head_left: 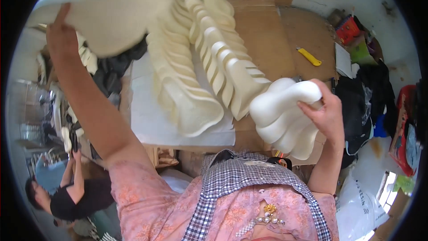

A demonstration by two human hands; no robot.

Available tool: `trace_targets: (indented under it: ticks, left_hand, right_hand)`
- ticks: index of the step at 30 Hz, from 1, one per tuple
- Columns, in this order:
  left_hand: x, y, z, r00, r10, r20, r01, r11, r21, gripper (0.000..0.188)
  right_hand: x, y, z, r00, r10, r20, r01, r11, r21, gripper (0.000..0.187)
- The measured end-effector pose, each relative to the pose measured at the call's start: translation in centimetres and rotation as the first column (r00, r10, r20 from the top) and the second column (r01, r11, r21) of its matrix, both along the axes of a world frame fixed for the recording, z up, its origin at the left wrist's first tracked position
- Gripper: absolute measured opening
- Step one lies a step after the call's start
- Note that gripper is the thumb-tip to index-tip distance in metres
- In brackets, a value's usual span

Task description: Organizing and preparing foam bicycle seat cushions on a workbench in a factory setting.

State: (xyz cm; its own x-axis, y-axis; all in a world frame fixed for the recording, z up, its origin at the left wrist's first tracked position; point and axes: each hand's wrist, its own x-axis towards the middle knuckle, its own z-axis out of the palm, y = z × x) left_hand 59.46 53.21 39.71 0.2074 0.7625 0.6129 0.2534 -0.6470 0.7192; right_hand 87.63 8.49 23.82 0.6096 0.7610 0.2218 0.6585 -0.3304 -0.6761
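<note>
My left hand (62, 38) is raised at the far left, one digit pressed on the face of a large pale foam insole (120, 18); its other fingers are mostly hidden. My right hand (328, 109) grips the end of a bunch of white foam insoles (281, 116), thumb on the near side, over the table's front right part. Between my hands lie overlapping rows of cream foam insoles, one row (191, 107) on white paper and another row (232, 69) just right of it, leaning against one another.
Brown cardboard (254, 27) covers the table, with a yellow utility knife (309, 56) on it. Dark bags (356, 102) and a red basket (403, 129) stand at the right. At the lower left, another person in a dark top (82, 198) handles something.
</note>
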Motion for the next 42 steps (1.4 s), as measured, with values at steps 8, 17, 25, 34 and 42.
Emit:
trace_targets:
  ticks: [8,17,25,34,42]
  left_hand:
    - [-4.5,-24.5,-21.9,0.948,-0.289,0.133,0.293,0.63,-0.719,0.056]
    - [-2.8,-22.8,-36.3,0.953,-0.119,0.277,0.299,0.489,-0.819,0.046]
    - [-3.5,-16.2,-33.0,0.956,-0.191,0.223,0.292,0.536,-0.792,0.042]
    - [-2.8,-25.2,-33.1,0.963,-0.069,-0.261,-0.037,0.924,-0.381,0.068]
    - [-7.7,-27.1,-29.6,0.977,-0.185,0.106,0.207,0.69,-0.694,0.044]
  right_hand:
    - [1.8,-2.8,1.3,1.0,0.02,0.003,-0.02,0.977,0.212,0.044]
    - [-1.0,-2.8,4.4,0.992,0.119,0.032,-0.123,0.921,0.369,0.042]
    - [-2.9,-2.8,5.9,0.995,0.08,0.052,-0.094,0.887,0.452,0.042]
    - [-3.7,0.2,6.5,0.953,0.302,-0.02,-0.285,0.919,0.271,0.035]
    - [-8.4,4.3,12.8,1.0,0.001,0.021,-0.01,0.879,0.477,0.036]
